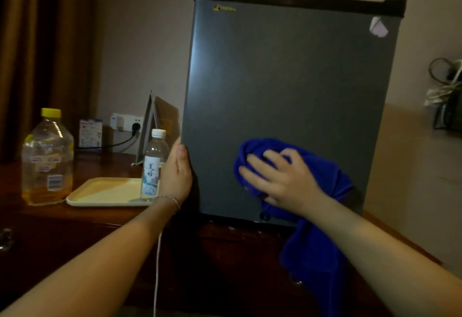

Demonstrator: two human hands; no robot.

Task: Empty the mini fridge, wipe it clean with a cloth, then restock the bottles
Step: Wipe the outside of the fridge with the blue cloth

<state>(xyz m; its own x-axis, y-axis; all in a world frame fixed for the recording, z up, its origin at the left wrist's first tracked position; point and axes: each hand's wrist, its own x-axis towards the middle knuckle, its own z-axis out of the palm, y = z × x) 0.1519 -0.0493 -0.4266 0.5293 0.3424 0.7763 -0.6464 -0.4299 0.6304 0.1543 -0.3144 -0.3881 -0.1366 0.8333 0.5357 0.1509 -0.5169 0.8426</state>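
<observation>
wiping step it seemed: the right hand (280, 179) pressed the blue cloth (322, 191) flat-fingered on the shut door of the mini fridge (287, 91) on the desk (75, 221), the left hand (176, 171) gripped its edge, the two bottles (153, 164) waited beside; next, likely sweeping upward.

Right hand (280, 179) presses blue cloth (322, 229) on fridge door (287, 91); left hand (176, 171) grips edge.
</observation>
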